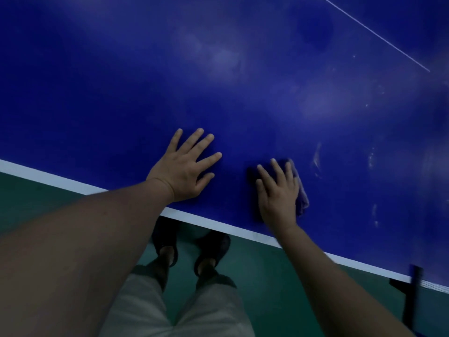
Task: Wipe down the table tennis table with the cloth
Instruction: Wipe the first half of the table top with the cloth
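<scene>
Near table (121, 93) edge: right hand (277, 193), fingers straight, presses cloth (302, 195); left hand (182, 169) flat, splayed, bracing. Mid-wipe; next stroke toward 1 o'clock smudges (316, 158).

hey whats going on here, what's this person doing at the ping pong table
A person is wiping a blue table tennis table with a cloth. The right hand presses flat on the dark cloth near the table's white edge line, fingers straight. The left hand rests flat on the bare surface beside it, fingers spread, holding nothing. Pale smears show to the right of the cloth, so that part looks not yet wiped.
</scene>
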A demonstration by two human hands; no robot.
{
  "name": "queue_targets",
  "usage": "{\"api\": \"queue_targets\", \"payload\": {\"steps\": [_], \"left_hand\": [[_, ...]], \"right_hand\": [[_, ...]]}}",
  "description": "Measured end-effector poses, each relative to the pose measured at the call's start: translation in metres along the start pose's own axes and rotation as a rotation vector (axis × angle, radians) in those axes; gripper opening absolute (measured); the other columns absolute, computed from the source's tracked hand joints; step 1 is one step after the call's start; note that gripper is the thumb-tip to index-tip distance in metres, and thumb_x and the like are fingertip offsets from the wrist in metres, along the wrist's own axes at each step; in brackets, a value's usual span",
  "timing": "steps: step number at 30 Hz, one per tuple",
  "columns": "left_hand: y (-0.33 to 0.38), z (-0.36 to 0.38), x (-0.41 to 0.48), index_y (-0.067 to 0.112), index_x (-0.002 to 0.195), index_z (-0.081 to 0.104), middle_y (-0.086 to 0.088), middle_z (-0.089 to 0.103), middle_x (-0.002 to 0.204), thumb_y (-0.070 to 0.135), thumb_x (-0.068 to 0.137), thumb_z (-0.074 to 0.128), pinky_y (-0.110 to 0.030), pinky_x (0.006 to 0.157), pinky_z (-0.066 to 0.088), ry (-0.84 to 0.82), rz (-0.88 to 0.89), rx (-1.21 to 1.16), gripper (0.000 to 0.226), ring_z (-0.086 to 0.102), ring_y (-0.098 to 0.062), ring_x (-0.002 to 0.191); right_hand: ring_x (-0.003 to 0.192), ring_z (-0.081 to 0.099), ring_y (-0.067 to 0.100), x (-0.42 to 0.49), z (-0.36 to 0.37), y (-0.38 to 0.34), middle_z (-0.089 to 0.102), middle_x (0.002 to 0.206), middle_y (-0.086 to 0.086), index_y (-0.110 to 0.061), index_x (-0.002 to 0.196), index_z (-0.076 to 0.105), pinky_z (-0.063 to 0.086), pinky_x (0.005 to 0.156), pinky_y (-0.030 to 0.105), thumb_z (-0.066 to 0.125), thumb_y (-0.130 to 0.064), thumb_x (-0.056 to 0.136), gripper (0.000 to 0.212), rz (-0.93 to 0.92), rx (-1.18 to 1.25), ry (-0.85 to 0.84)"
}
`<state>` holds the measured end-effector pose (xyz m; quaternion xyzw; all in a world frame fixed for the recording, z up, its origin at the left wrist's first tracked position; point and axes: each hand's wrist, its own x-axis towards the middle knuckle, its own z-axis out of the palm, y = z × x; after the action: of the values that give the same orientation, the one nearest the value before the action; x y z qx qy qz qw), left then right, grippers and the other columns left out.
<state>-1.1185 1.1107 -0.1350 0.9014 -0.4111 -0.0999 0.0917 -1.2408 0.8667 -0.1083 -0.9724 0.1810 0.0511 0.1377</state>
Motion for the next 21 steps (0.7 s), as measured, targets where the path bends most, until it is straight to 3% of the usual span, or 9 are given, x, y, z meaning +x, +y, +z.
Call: {"api": "queue_targets", "payload": {"steps": [3,5,8,10,14,16,18,21], "left_hand": [[0.000,-0.002,0.000,0.033,0.153,0.038,-0.006,0.015,0.167,0.054,0.101,0.030,-0.059,0.121,0.002,-0.031,0.038,0.001,0.056,0.003,-0.029,0.155],[0.001,-0.003,0.000,0.035,0.154,0.032,-0.004,0.012,0.168,0.054,0.102,0.021,-0.058,0.122,0.000,-0.060,0.053,0.036,0.057,0.001,-0.028,0.155],[0.003,-0.004,0.002,0.037,0.158,0.019,-0.002,0.005,0.169,0.053,0.101,0.008,-0.058,0.121,-0.001,-0.115,0.075,0.103,0.060,-0.004,-0.028,0.155],[0.004,-0.005,0.003,0.038,0.158,0.013,-0.002,0.002,0.169,0.053,0.101,0.004,-0.058,0.121,-0.002,-0.144,0.074,0.135,0.060,-0.005,-0.029,0.155],[0.009,-0.008,0.006,0.039,0.158,0.010,-0.002,0.002,0.169,0.052,0.100,0.002,-0.058,0.122,0.000,-0.171,0.058,0.171,0.060,-0.004,-0.030,0.155],[0.012,-0.008,0.007,0.038,0.158,0.012,-0.003,0.004,0.168,0.052,0.100,0.003,-0.059,0.122,0.000,-0.189,0.042,0.162,0.060,-0.004,-0.030,0.154],[0.018,-0.007,0.009,0.035,0.157,0.019,-0.005,0.008,0.168,0.049,0.100,0.010,-0.060,0.121,0.001,-0.178,-0.002,0.138,0.059,-0.002,-0.031,0.154],[0.038,-0.003,0.012,0.030,0.153,0.032,-0.011,0.019,0.164,0.043,0.099,0.025,-0.060,0.121,0.004,-0.133,-0.129,0.090,0.057,0.005,-0.035,0.153]], "right_hand": [[0.147,0.030,0.040,-0.049,0.030,-0.047,0.049,0.152,0.005,-0.033,0.136,0.061,0.027,0.113,0.065,0.047,-0.043,0.097,0.043,-0.135,-0.025,0.038],[0.150,0.027,0.036,-0.079,0.047,-0.068,0.046,0.154,0.000,-0.039,0.139,0.054,0.026,0.115,0.061,0.051,-0.044,0.097,0.042,-0.273,-0.040,0.006],[0.151,0.024,0.031,-0.071,0.042,-0.048,0.045,0.154,-0.004,-0.040,0.141,0.051,0.025,0.118,0.057,0.050,-0.045,0.100,0.042,-0.400,-0.060,-0.051],[0.150,0.026,0.032,-0.056,0.029,-0.023,0.048,0.152,-0.001,-0.037,0.140,0.055,0.027,0.116,0.059,0.051,-0.043,0.099,0.042,-0.324,-0.092,-0.032],[0.153,0.017,0.029,-0.034,0.007,0.022,0.040,0.159,0.000,-0.034,0.142,0.055,0.021,0.118,0.057,0.040,-0.048,0.100,0.047,0.180,0.014,0.054],[0.153,0.016,0.029,-0.044,0.015,0.012,0.038,0.160,-0.001,-0.036,0.142,0.055,0.020,0.118,0.056,0.035,-0.052,0.100,0.049,0.289,0.027,0.085],[0.149,0.025,0.032,-0.060,0.025,-0.014,0.045,0.154,0.001,-0.035,0.138,0.059,0.028,0.113,0.058,0.038,-0.051,0.099,0.047,0.244,0.025,0.099],[0.142,0.036,0.034,-0.077,0.035,-0.033,0.054,0.145,0.001,-0.036,0.133,0.062,0.039,0.103,0.057,0.046,-0.049,0.097,0.041,0.010,0.006,0.050]]}}
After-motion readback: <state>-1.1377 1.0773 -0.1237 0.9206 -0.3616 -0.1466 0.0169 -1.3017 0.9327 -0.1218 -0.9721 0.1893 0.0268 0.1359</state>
